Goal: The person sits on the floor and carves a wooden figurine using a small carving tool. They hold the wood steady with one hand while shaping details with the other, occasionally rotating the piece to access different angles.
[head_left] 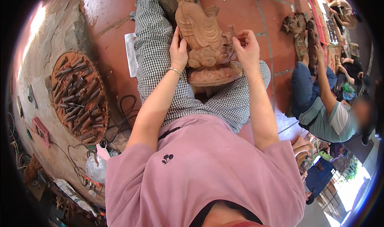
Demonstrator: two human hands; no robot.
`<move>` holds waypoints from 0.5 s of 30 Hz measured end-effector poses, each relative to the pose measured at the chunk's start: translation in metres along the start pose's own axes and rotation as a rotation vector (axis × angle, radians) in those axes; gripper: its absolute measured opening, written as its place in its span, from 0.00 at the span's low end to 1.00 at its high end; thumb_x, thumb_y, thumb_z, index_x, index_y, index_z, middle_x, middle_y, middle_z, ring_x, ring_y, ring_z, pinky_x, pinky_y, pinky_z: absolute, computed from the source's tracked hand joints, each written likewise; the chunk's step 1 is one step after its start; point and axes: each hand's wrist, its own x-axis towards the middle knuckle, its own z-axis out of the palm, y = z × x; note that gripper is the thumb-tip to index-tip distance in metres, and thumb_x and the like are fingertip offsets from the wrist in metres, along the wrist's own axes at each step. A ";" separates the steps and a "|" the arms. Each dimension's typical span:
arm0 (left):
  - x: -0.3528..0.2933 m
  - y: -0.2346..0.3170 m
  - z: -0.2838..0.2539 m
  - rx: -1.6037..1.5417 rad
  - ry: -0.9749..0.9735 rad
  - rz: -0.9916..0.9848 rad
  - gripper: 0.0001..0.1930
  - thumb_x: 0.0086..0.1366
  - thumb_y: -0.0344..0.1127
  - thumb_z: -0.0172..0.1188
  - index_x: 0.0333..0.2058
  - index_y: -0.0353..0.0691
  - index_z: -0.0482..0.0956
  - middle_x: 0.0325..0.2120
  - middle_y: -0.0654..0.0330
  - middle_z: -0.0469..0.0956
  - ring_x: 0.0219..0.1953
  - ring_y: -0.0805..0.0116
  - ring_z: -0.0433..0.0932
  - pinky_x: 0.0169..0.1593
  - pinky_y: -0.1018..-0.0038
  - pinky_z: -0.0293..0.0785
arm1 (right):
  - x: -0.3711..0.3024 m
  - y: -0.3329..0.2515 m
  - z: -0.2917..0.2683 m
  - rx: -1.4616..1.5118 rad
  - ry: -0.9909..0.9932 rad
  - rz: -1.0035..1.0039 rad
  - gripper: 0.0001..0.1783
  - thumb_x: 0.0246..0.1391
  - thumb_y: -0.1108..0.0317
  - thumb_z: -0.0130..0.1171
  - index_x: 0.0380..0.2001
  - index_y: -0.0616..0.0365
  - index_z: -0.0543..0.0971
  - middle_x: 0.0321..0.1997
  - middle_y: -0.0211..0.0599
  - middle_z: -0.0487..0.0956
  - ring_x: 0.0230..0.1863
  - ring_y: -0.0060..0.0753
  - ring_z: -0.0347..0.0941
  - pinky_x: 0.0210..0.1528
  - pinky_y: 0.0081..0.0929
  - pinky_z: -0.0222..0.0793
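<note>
A carved reddish-brown wooden statue [200, 27] of a robed figure on a lotus-like base [212, 74] leans in my lap, between my checkered trouser legs. My left hand [179, 53] grips the statue's left side, with the thumb toward its robe and the fingers partly hidden along the edge. On the other side, my right hand [247, 51] has its thumb and fingers pinched together beside the lower robe. A thin brown piece rises by those fingertips; I cannot tell whether it is carving or a separate thing.
On my left, a round tray [105, 91] of chisels and reddish shavings lies on a stone ledge [44, 75]. Dark cords [127, 107] and a clear plastic bag [96, 169] are nearby. At right, a seated person [326, 111] handles a dark wooden carving [312, 37] on the tiled floor [240, 11].
</note>
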 end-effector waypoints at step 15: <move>-0.003 0.024 0.001 0.178 0.014 -0.060 0.30 0.70 0.41 0.47 0.67 0.34 0.58 0.62 0.44 0.68 0.63 0.53 0.67 0.65 0.67 0.60 | -0.007 0.022 -0.004 0.259 -0.038 0.211 0.14 0.62 0.72 0.56 0.49 0.68 0.77 0.30 0.30 0.80 0.31 0.18 0.75 0.34 0.19 0.73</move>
